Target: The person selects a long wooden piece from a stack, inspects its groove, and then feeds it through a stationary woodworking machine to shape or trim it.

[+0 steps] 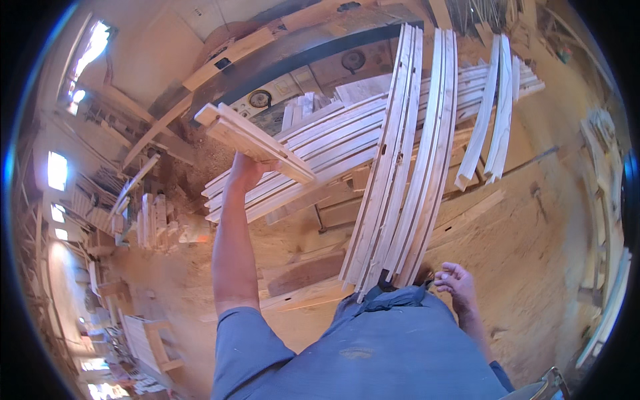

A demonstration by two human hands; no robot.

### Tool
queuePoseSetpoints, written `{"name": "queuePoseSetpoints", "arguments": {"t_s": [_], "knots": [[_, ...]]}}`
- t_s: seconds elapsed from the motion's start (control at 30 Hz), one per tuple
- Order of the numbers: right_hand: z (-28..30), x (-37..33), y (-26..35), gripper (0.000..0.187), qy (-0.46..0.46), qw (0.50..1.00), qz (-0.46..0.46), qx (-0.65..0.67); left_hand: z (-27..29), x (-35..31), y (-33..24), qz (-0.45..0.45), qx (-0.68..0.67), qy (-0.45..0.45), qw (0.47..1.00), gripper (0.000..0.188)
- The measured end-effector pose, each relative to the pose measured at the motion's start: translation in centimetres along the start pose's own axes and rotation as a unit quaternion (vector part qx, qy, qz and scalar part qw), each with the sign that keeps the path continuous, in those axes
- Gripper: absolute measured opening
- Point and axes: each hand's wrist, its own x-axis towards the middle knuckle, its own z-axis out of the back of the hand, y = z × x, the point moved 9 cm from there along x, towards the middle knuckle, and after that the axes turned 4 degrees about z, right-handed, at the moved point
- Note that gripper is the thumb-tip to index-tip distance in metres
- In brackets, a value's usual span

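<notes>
Raised at the left, my left hand is closed around a pair of short, pale wooden boards from below. They are lifted above the left part of a stack of long grooved wooden strips. My right hand hangs beside my waist, its fingers loosely bent and apart, with nothing visible in it. Long profiled strips lie across the stack, their near ends reaching my waist. Two more pale lengths of wood lie across it farther right.
Behind the stack is a long dark machine edge with round fittings. Offcuts stand at the left, and timber is piled along the right. A brown plank lies on the dusty floor by my legs.
</notes>
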Motion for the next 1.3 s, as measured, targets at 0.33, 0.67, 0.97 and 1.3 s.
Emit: {"name": "queuePoseSetpoints", "arguments": {"t_s": [0.33, 0.67, 0.97, 1.3], "knots": [[-0.5, -0.8, 0.4, 0.041, 0.010, 1.000, -0.001, 0.007, 0.0, 0.7, 0.4, -0.025, -0.033, -0.017, 0.999, 0.041], [0.6, -1.9, 0.0, 0.039, -0.006, 0.999, 0.016, -0.033, -0.3, 0.7, -1.0, -0.019, 0.011, -0.011, 1.000, 0.049], [1.1, -2.6, -0.9, 0.043, -0.015, 1.000, 0.016, -0.011, -0.4, 0.7, -1.4, -0.016, 0.014, -0.014, 1.000, 0.042], [1.3, -3.2, -1.6, 0.041, -0.027, 0.999, 0.009, -0.023, -0.7, 1.1, -1.4, -0.019, 0.018, -0.014, 1.000, 0.050]]}}
